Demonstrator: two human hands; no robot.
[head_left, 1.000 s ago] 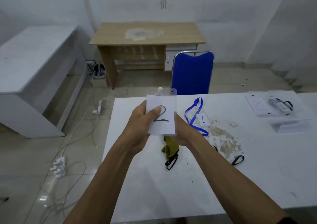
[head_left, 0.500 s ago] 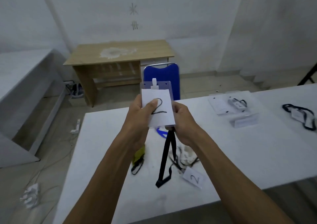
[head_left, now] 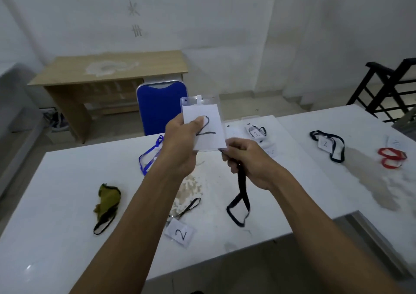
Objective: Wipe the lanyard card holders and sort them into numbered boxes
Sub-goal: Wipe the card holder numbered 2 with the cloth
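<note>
Nearest, a spare holder marked 2 [head_left: 180, 234] is lying on the white table [head_left: 67, 203]. Above it, the left hand [head_left: 180, 146] is pinching a card holder [head_left: 203, 126] marked 2, while the right hand [head_left: 246, 162] is gripping its black strap [head_left: 242, 194]. Sorting seems underway; next comes reaching the clear boxes [head_left: 252, 131] farther back.

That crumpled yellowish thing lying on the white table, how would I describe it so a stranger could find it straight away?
Start at the long white table and look to its left part, left of the person's left hand. There lies a crumpled olive-yellow cloth with a black strap looping out from under it. It is the only fabric item there; its neighbours are clear card holders with numbered paper.
</note>
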